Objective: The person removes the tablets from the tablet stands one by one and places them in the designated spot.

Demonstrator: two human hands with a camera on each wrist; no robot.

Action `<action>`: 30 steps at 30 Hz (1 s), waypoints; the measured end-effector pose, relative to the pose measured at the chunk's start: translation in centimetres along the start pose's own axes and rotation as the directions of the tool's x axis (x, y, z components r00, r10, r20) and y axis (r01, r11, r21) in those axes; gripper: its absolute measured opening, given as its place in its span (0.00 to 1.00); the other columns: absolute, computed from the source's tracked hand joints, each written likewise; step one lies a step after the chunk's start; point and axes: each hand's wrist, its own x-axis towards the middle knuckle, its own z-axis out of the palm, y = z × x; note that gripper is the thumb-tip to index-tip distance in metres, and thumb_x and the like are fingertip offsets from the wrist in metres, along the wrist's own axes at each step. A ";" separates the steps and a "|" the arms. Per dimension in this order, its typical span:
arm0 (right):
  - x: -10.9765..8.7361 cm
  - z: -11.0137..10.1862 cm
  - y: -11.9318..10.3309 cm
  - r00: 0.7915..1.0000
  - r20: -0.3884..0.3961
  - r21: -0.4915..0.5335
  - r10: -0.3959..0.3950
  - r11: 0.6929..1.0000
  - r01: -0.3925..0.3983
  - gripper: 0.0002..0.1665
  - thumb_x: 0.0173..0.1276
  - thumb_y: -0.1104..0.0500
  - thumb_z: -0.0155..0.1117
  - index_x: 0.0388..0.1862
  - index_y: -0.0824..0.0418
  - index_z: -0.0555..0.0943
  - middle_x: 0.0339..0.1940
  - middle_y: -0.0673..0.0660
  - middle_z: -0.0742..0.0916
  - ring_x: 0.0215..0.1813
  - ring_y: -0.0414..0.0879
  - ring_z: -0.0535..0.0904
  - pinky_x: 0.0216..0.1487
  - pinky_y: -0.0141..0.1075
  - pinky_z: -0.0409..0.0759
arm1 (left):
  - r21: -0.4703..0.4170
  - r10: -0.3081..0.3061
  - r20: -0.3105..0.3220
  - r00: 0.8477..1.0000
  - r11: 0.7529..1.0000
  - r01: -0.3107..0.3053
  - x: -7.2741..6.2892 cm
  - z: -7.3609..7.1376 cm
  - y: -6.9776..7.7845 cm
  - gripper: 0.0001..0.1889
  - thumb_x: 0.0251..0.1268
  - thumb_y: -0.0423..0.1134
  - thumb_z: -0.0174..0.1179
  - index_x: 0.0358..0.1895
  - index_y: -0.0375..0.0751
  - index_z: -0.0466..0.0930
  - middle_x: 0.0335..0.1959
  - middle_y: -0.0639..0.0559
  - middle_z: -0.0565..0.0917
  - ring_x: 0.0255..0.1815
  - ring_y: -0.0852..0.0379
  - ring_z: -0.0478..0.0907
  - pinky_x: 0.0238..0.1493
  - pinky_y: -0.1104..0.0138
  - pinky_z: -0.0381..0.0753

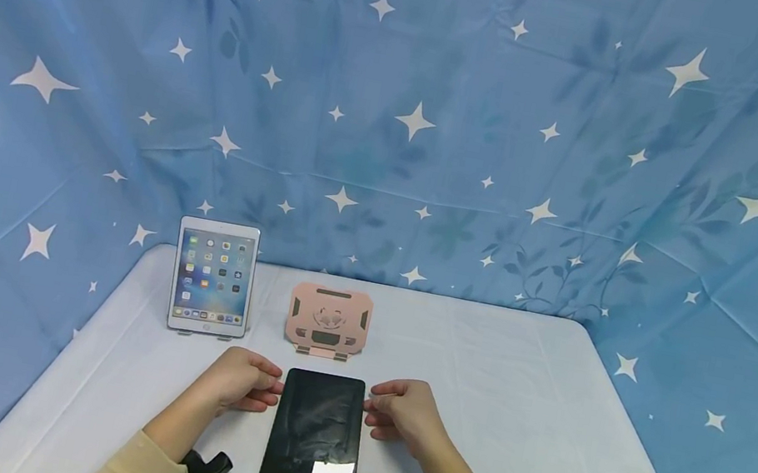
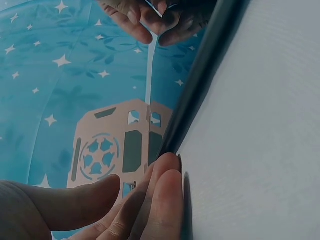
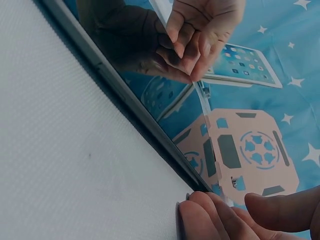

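Note:
A black tablet point(image 1: 314, 419) with a dark, glossy screen lies flat on the table, its long sides running away from me. At the far part of its left edge is my left hand point(image 1: 244, 380), fingers extended and thumb held apart from the side. My right hand point(image 1: 407, 412) mirrors it at the right edge. In the left wrist view, the fingertips point(image 2: 167, 192) are right at the tablet's edge point(image 2: 202, 70). The right wrist view likewise has fingertips point(image 3: 197, 215) beside the edge point(image 3: 135, 117). Reflections of both hands show in the screen.
Beyond the tablet stands a pink foldable stand point(image 1: 352, 314) with cut-outs. To its left, a white tablet point(image 1: 214, 275) with a lit screen of icons leans upright on a stand. A white cloth covers the table point(image 1: 505, 428), and a blue star-patterned curtain point(image 1: 454, 72) surrounds it.

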 end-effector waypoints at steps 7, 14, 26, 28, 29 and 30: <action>-0.1 0.0 -0.2 1.000 0.006 -0.004 -0.007 1.000 0.007 0.15 0.74 0.66 0.67 0.56 0.73 0.84 0.40 0.62 0.94 0.28 0.43 0.89 0.29 0.40 0.92 | -0.003 0.011 0.005 1.000 1.000 -0.011 -0.1 -0.4 -0.1 0.15 0.75 0.29 0.63 0.59 0.25 0.84 0.43 0.42 0.93 0.33 0.55 0.91 0.36 0.60 0.95; 0.1 -0.3 -0.7 1.000 -0.016 0.001 -0.010 1.000 0.010 0.18 0.72 0.67 0.70 0.58 0.73 0.83 0.43 0.64 0.94 0.29 0.47 0.89 0.29 0.42 0.92 | -0.057 0.030 0.016 0.999 0.998 -0.029 -0.3 -1.5 -0.4 0.18 0.75 0.29 0.62 0.63 0.25 0.81 0.50 0.38 0.92 0.38 0.54 0.91 0.40 0.59 0.95; 0.6 -0.1 -2.1 0.999 -0.044 -0.005 -0.021 1.000 0.021 0.20 0.74 0.63 0.69 0.62 0.71 0.83 0.51 0.66 0.93 0.37 0.52 0.94 0.32 0.43 0.93 | -0.088 0.040 0.015 0.999 0.995 -0.039 -0.3 -2.8 0.1 0.20 0.76 0.27 0.60 0.67 0.24 0.78 0.54 0.34 0.90 0.40 0.53 0.91 0.43 0.58 0.95; 0.7 0.0 -2.4 0.999 -0.042 -0.007 -0.029 1.000 0.028 0.21 0.75 0.63 0.69 0.63 0.71 0.83 0.52 0.66 0.93 0.38 0.54 0.94 0.33 0.43 0.94 | -0.093 0.046 0.014 0.999 0.995 -0.044 -0.3 -3.1 0.1 0.21 0.76 0.28 0.60 0.68 0.24 0.77 0.56 0.33 0.89 0.43 0.51 0.91 0.44 0.57 0.95; 0.8 0.1 -2.6 0.999 -0.041 -0.009 -0.030 1.000 0.030 0.21 0.75 0.63 0.68 0.63 0.71 0.83 0.52 0.66 0.93 0.39 0.54 0.94 0.34 0.43 0.94 | -0.097 0.047 0.014 0.999 0.994 -0.045 -0.3 -3.2 0.2 0.21 0.76 0.28 0.59 0.69 0.24 0.77 0.57 0.32 0.89 0.44 0.51 0.92 0.45 0.57 0.95; 0.8 0.1 -2.8 0.999 -0.040 -0.008 -0.031 0.999 0.031 0.21 0.75 0.63 0.68 0.64 0.71 0.83 0.52 0.65 0.93 0.40 0.55 0.94 0.34 0.44 0.94 | -0.099 0.051 0.015 0.999 0.994 -0.049 -0.3 -3.3 0.3 0.22 0.77 0.28 0.59 0.69 0.24 0.76 0.58 0.31 0.89 0.45 0.50 0.92 0.45 0.56 0.95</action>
